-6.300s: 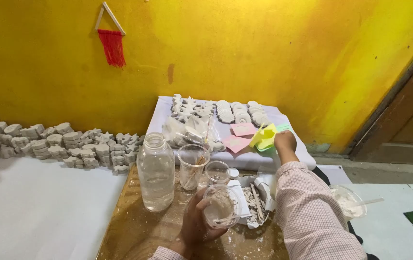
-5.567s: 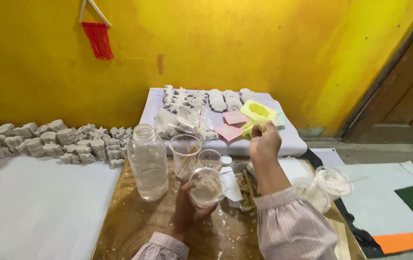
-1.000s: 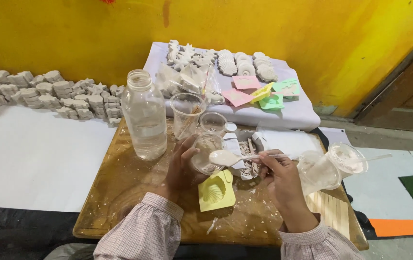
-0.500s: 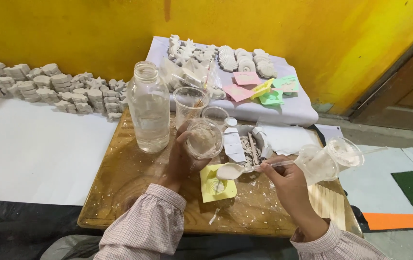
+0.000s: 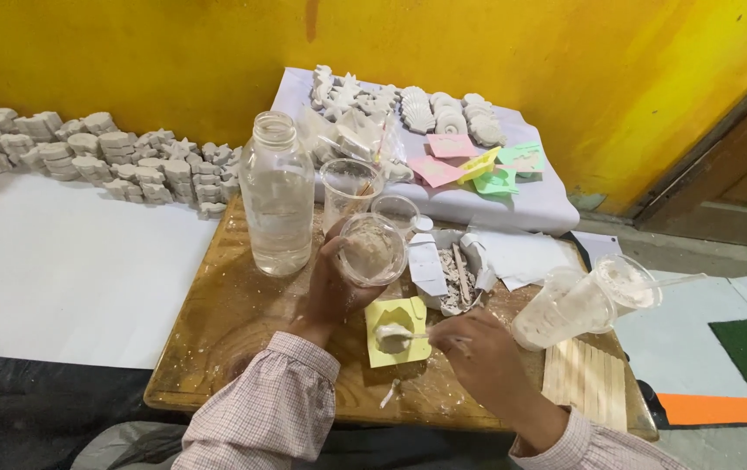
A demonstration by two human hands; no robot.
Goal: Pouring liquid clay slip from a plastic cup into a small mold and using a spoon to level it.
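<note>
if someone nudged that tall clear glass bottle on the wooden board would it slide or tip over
The tall clear glass bottle looks nearly full of liquid, so it is probably heavy and would resist a light nudge. Its base looks wide, so sliding seems likelier than tipping. The powder-dusted wooden board may let it slide easily.

Left arm: enters from the bottom edge, left of centre, forearm angled up and to the right; checked sleeve down to the wrist.
Left hand [image 5: 331, 292]: centre of frame, raised, fingers curled round a clear cup [image 5: 371, 250]; thumb on the near side, cup tipped toward the camera.
Right arm: enters from the lower right corner, sleeve cuff just visible at the bottom edge.
Right hand [image 5: 484, 359]: lower centre-right, back of hand up, fingers pinched on the handle of a spoon [image 5: 408, 333] that points left.
Hands: apart, left higher in frame than right.
</note>
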